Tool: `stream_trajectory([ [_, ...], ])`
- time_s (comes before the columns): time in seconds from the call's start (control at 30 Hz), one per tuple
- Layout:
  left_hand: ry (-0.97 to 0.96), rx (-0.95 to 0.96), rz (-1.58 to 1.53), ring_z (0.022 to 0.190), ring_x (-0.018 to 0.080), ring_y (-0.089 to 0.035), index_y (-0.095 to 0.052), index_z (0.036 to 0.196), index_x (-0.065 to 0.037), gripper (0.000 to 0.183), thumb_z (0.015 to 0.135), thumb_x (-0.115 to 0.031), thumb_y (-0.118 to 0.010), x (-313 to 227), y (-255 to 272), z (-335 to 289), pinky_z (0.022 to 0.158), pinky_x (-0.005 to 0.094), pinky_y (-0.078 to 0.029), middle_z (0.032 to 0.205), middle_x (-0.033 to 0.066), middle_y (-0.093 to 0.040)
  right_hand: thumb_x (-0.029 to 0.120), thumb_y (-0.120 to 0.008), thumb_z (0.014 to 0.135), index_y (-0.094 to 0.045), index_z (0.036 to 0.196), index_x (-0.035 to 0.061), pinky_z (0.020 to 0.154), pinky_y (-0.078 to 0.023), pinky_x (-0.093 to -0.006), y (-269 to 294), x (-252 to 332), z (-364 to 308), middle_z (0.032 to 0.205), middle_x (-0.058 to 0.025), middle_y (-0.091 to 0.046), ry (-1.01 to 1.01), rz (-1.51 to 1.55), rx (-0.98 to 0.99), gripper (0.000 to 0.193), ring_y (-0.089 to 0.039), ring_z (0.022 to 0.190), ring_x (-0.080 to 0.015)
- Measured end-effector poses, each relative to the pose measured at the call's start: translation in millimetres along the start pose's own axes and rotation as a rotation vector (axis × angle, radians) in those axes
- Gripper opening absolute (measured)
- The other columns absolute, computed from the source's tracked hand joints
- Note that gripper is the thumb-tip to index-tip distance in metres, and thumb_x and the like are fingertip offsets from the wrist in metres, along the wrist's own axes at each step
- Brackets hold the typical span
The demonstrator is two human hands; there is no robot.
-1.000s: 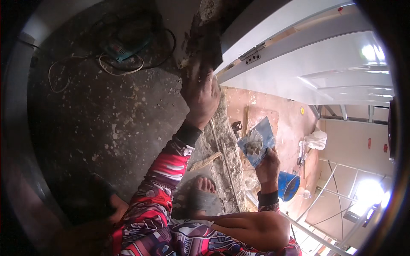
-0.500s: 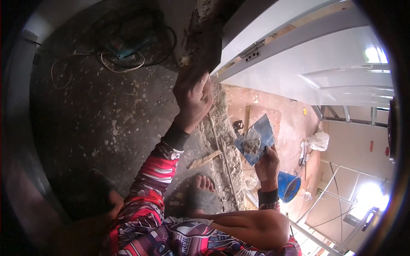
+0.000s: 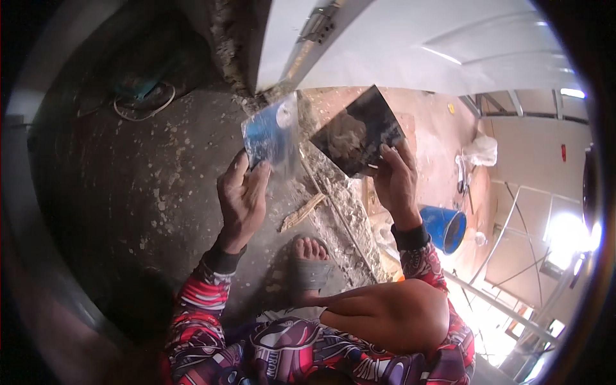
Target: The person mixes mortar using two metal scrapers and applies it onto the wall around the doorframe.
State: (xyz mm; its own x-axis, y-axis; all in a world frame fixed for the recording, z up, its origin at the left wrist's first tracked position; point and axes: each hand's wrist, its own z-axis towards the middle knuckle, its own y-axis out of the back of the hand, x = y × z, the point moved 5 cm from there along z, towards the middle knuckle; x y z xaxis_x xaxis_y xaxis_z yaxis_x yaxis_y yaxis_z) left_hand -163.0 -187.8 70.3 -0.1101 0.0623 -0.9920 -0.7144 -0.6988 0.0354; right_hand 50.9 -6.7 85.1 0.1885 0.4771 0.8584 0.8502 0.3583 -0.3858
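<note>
Rough, speckled concrete floor [image 3: 128,186] at left and centre, white door [image 3: 417,45] across the top, crumbly threshold strip [image 3: 340,205] down the middle. Left hand [image 3: 240,202] closed on a bluish scraper [image 3: 273,138] at upper centre, right hand [image 3: 394,183] gripping a dark flat blade [image 3: 356,131] bearing grey filler, blades near but apart; seemingly mid-load, calling for a clean edge-to-edge wipe. Open room leftward; tight under the door edge, blue bucket [image 3: 446,228] at lower right.

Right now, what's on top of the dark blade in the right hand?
A lump of grey filler sits on the dark blade held by the right hand. The blade's underside is hidden.
</note>
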Motion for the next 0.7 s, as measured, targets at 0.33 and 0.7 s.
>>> stream_trajectory([
  [0.33, 0.302, 0.185, -0.142, 0.081, 0.0053, -0.048, -0.062, 0.109, 0.003, 0.018, 0.098, -0.009, -0.056, 2, -39, -39, 0.071, 0.0226, -0.042, 0.089, -0.0005, -0.06, 0.004, -0.048, 0.1, -0.05, 0.126, -0.0023, 0.075, -0.064, -0.0352, -10, -1, -9, 0.108, -0.0105, -0.064, 0.154, -0.005, 0.003, 0.026, -0.07, 0.096, -0.0213],
  [0.7, 0.55, 0.018, -0.688, 0.093, 0.0129, -0.061, -0.06, 0.112, 0.001, 0.02, 0.094, -0.004, -0.057, 13, -76, -50, 0.085, 0.0284, -0.05, 0.103, 0.0072, -0.065, -0.005, -0.052, 0.089, -0.042, 0.145, 0.0017, 0.071, -0.053, -0.0446, -53, 4, -45, 0.104, -0.0318, -0.063, 0.588, -1.202, 0.276, 0.057, -0.066, 0.084, -0.0437],
])
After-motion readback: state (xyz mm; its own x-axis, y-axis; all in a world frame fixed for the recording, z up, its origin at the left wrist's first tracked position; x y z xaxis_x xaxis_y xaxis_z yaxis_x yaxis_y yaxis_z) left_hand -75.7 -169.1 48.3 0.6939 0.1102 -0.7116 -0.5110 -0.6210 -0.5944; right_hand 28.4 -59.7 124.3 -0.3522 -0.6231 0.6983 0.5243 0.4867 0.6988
